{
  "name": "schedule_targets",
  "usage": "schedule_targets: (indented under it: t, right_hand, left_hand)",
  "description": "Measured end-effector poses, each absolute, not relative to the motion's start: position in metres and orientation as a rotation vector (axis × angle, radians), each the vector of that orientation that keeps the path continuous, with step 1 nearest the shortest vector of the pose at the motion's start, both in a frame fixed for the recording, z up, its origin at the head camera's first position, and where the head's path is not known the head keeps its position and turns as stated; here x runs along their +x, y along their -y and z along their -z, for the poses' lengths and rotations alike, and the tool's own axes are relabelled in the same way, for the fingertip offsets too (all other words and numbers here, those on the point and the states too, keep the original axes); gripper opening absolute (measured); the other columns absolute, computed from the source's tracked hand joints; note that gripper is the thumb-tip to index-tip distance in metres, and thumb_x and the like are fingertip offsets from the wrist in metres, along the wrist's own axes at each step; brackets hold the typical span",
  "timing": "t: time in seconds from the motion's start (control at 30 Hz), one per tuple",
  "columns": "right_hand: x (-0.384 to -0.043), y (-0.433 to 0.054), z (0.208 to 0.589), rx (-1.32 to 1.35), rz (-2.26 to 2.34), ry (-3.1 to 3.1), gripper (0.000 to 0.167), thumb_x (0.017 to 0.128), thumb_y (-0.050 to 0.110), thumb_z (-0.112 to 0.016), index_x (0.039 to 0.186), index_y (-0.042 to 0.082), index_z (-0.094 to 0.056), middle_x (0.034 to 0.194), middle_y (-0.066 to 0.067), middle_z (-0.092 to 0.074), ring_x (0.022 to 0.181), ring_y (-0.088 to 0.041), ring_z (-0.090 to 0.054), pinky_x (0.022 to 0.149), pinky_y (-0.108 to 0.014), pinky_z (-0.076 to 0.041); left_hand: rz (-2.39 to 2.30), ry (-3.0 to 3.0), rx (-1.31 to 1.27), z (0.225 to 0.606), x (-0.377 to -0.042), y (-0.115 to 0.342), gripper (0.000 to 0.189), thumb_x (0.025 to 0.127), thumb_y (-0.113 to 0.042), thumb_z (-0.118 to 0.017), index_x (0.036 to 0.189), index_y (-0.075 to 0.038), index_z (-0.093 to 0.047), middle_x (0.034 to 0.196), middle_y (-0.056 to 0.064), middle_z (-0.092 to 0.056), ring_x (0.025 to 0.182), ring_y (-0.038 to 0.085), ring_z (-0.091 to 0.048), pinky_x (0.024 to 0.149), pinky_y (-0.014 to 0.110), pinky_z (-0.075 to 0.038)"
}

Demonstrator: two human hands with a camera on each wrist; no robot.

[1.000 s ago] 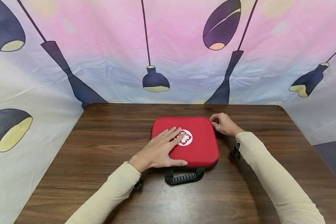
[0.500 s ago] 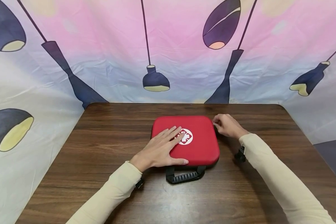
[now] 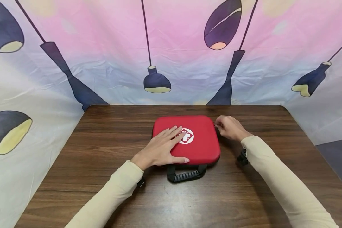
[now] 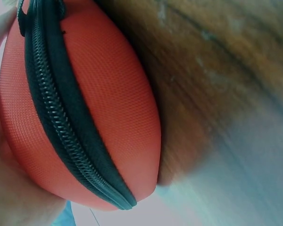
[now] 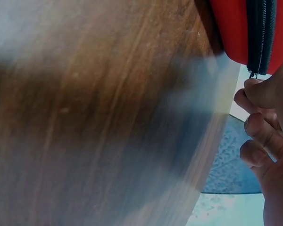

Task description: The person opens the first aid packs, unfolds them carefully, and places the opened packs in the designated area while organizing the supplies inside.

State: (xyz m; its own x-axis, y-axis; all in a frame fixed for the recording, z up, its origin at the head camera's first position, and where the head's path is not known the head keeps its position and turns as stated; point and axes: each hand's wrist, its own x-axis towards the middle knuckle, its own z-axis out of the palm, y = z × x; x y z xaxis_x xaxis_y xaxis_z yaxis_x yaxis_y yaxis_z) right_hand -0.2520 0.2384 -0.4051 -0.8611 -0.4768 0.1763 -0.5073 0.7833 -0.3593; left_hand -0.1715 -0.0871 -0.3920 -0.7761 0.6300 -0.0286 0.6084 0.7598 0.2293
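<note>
A red first-aid case with a white cross emblem lies flat on the table, its black carry handle toward me. My left hand rests on the lid's left half, fingers spread and straight, thumb along the near edge. At the far right corner, my right hand pinches the small zipper pull between thumb and index finger. In the right wrist view the other fingers curl loosely below. The left wrist view shows the closed zipper teeth running along the case's side.
The brown wooden table has its far edge just beyond the case. A cloth backdrop printed with lamps hangs behind and beside it. Black wrist straps sit at both sleeves.
The case has slid slightly away from me, with my left hand still on its lid. My right hand stays at the far right corner, shifting only a little.
</note>
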Motion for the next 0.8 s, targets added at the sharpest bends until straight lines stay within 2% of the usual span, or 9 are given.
schedule_targets:
  t: [0.27,0.53,0.8]
  right_hand:
    - [-0.243,-0.241,0.404,0.794,-0.6,2.916,0.009,0.091,0.001,-0.066,0.097,0.001,-0.073,0.092,-0.01,-0.07,0.081,-0.025,-0.068,0.07,-0.045,-0.056]
    - [-0.218,-0.243,0.402,0.823,-0.556,2.861,0.008,0.088,-0.001,-0.069,0.093,0.004,-0.073,0.089,-0.006,-0.069,0.079,-0.023,-0.067,0.067,-0.045,-0.055]
    - [-0.192,-0.243,0.409,0.856,-0.53,2.788,0.012,0.084,-0.003,-0.07,0.088,0.008,-0.071,0.084,0.001,-0.064,0.072,-0.015,-0.062,0.06,-0.036,-0.052]
  left_hand:
    - [-0.334,-2.846,1.003,0.392,-0.178,0.088,0.101,0.084,-0.081,-0.052,0.162,-0.022,-0.028,0.169,-0.001,-0.016,0.155,0.022,-0.012,0.124,0.039,-0.012]
    - [-0.336,-2.85,1.026,0.389,-0.18,0.088,0.101,0.084,-0.08,-0.053,0.161,-0.02,-0.028,0.169,0.001,-0.017,0.155,0.023,-0.013,0.124,0.039,-0.011]
    - [-0.345,-2.835,0.994,0.391,-0.177,0.088,0.101,0.083,-0.081,-0.054,0.162,-0.023,-0.026,0.169,-0.002,-0.015,0.155,0.021,-0.011,0.124,0.039,-0.011]
